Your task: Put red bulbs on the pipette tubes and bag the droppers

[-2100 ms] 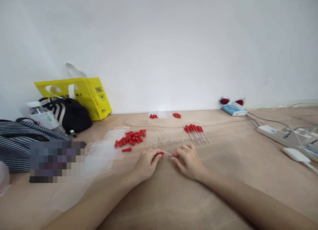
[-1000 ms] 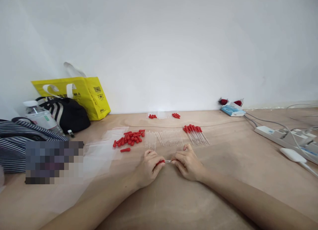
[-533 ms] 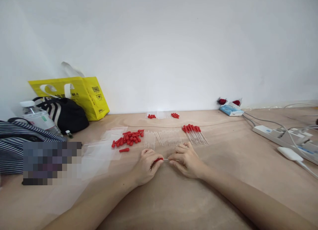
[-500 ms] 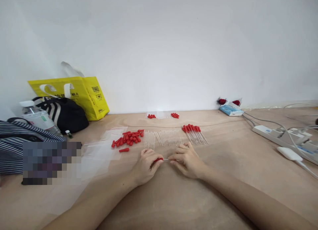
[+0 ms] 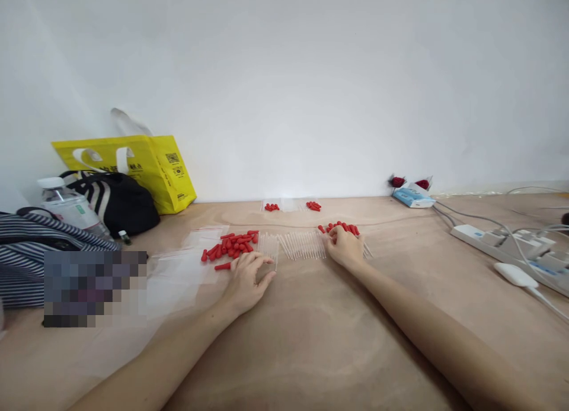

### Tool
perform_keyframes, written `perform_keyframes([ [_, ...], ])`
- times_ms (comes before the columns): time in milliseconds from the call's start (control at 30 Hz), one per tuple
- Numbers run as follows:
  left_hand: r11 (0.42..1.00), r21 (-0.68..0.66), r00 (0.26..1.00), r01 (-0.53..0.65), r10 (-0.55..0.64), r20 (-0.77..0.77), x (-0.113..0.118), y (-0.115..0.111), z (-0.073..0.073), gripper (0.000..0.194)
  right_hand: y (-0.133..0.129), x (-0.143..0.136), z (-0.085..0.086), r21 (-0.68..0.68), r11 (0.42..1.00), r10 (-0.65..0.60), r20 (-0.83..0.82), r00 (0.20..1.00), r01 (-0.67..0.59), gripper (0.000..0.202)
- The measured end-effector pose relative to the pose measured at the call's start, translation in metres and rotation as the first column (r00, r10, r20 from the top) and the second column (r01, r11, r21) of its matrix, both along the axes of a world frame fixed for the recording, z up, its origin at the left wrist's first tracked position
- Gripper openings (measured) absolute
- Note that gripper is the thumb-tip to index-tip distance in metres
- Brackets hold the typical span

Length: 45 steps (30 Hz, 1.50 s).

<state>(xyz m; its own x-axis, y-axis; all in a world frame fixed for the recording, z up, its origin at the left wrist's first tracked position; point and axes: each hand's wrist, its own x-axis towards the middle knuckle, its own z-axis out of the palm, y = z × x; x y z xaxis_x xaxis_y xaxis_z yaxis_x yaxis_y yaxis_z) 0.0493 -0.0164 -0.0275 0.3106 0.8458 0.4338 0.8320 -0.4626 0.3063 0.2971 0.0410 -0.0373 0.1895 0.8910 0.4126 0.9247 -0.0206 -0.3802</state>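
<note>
My left hand [image 5: 248, 281] is open and holds nothing. Its fingers are spread beside a loose red rubber bulb [image 5: 221, 267] and the heap of red bulbs [image 5: 224, 247]. Between my hands lie clear thin tubes [image 5: 303, 246] in a row, and another group of tubes [image 5: 267, 245] is left of them. My right hand [image 5: 345, 246] is closed on a dropper, whose red bulb [image 5: 320, 228] pokes out past the fingers. The hand covers most of its tube. Under and behind that hand is a row of red-bulbed droppers [image 5: 351, 228], partly hidden.
Plastic bags [image 5: 178, 275] lie left of the bulbs. Farther left are a yellow bag [image 5: 171, 180], a black bag [image 5: 128, 206], a bottle [image 5: 73, 209] and a striped bag [image 5: 20, 269]. A tissue pack [image 5: 413, 198] and a power strip [image 5: 484, 245] with cables are at right.
My hands have moved apart from the middle. The right went forward and right with the dropper to the row; the left let go of the bulb and moved left, opening.
</note>
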Motion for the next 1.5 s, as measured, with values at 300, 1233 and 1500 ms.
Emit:
perform_keyframes([
  [300,1.0,0.002,1.0,0.022,-0.022,-0.003,-0.015,0.01,0.015,0.012,0.013,-0.007,-0.001,-0.132,0.988,-0.059,0.12,0.991,0.075,0.025],
  [1233,0.954,-0.273,0.945,0.123,-0.028,0.327,-0.025,0.008,0.028,0.015,0.013,-0.02,0.017,-0.369,0.928,0.014,0.157,0.988,0.045,0.025],
  [1500,0.872,-0.287,0.884,0.397,-0.278,0.376,0.015,-0.015,-0.005,0.012,-0.006,-0.014,0.017,-0.224,0.971,0.112,0.112,0.987,-0.085,0.026],
])
